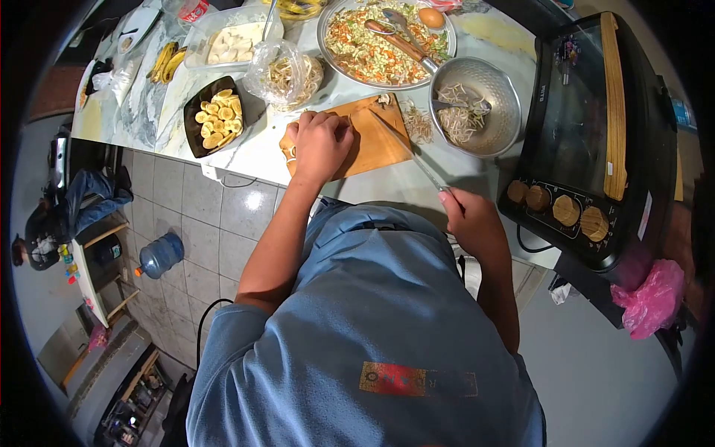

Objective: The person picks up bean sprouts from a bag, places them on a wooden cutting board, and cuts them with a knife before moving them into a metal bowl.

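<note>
My left hand (322, 145) rests on the left part of a wooden cutting board (365, 153), its fingers curled down. Whatever those fingers hold, if anything, is hidden; small pale bits show at the board's left edge beside them. In my right hand (474, 222) is the handle of a knife (417, 158), its long blade slanting across the board's right edge with the tip near the far side. A few bean sprouts (417, 123) lie just right of the board. Beyond my left hand sits a clear plastic bag (287, 74) of sprouts.
A metal bowl (506, 93) with sprouts stands at the right, near a black toaster oven (573, 134). Behind are a large tray (325, 56) of chopped vegetables and an egg (430, 18). A black bowl (195, 112) of banana slices sits left, by a plastic tub (195, 56).
</note>
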### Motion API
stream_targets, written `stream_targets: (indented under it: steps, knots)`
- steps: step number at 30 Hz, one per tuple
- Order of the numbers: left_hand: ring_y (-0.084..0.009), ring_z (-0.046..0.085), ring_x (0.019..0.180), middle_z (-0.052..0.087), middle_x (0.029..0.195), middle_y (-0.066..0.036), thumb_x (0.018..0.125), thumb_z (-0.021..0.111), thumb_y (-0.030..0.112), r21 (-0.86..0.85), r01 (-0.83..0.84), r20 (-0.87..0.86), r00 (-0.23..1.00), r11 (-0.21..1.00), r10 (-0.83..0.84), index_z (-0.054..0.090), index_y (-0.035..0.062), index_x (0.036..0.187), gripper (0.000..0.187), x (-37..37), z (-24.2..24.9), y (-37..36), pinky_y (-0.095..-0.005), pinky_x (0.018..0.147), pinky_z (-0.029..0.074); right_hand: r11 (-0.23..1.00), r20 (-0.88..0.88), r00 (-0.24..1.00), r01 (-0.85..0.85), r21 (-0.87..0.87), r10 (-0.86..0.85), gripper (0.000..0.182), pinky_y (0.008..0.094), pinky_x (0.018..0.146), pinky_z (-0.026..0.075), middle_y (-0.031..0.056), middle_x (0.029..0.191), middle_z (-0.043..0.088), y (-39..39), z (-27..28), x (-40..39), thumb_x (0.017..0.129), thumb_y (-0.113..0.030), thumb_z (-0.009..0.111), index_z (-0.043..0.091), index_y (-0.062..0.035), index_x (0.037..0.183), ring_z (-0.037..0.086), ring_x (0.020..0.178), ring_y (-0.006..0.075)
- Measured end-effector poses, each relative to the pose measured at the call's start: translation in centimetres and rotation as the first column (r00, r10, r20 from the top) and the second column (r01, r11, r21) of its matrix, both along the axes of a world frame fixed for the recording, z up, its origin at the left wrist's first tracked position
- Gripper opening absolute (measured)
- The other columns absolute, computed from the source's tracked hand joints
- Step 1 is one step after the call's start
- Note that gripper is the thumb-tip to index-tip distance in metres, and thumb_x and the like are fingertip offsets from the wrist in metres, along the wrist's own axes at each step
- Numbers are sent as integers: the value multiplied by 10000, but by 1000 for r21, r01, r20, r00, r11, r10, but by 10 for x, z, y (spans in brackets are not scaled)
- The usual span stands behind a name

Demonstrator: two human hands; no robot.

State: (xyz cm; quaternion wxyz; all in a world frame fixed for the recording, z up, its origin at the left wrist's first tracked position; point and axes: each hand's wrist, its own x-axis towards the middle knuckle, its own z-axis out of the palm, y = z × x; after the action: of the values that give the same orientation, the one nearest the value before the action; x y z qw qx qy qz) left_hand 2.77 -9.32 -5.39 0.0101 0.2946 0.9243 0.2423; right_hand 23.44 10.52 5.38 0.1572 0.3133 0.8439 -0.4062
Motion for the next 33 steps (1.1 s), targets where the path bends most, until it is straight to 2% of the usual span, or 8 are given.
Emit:
stream_targets:
  steps: [5,7,12,14,16,23,25,33]
  knots:
    - [-262,589,1028,732,945,-29,838,747,250,0,23,26,999,1000,-23,768,116,914,155,-1,0,-3,-449,925,347,995,12,995,102,8,-102,352,331,597,474,112,630,621,4,6,26,1015,-325,591,704,8,1046,614,584,144]
    - [-263,590,1011,728,933,-41,826,746,237,26,22,36,999,999,-23,764,109,892,145,-2,2,-2,-444,915,345,978,-34,978,206,2,-206,339,416,657,499,231,765,657,3,6,35,1010,-340,586,706,-24,1046,668,702,394]
    - [-267,614,945,722,894,-62,817,747,216,80,40,89,995,996,-47,747,91,856,132,-5,15,5,-430,882,384,982,56,982,184,-39,-182,366,402,667,515,227,791,684,0,14,35,1012,-349,586,711,-26,1129,698,720,374]
    - [-292,633,881,716,862,-78,822,741,188,200,101,94,988,975,-121,742,77,862,118,-10,14,8,-430,843,446,981,105,979,181,-65,-174,377,404,681,521,231,811,691,-1,11,38,1010,-351,590,709,-26,1158,709,743,371]
    - [-307,637,863,713,856,-88,823,737,175,242,139,91,982,960,-165,739,71,861,110,-13,18,14,-431,831,466,976,-11,977,215,29,-215,395,310,605,478,109,650,639,1,-1,47,1002,-355,616,711,-20,1187,610,588,127]
    - [-321,645,864,707,876,-111,827,727,156,301,333,28,933,894,-358,733,69,879,102,-25,44,55,-436,825,490,955,-104,968,243,173,-228,372,336,657,510,163,777,722,-5,3,67,970,-329,662,711,-33,1190,695,660,242]
    - [-318,647,877,708,883,-108,827,727,154,290,395,15,909,872,-416,734,73,883,99,-30,46,72,-435,825,487,949,-100,955,289,126,-278,378,420,784,552,187,956,746,-8,3,72,960,-337,671,712,-44,1195,726,895,366]
    - [-318,652,873,703,860,-109,840,730,143,305,563,-82,819,769,-567,752,77,911,99,-23,52,133,-439,810,489,936,-181,929,342,80,-324,371,414,797,551,172,1019,745,-21,1,90,933,-320,711,708,-36,1172,721,936,353]
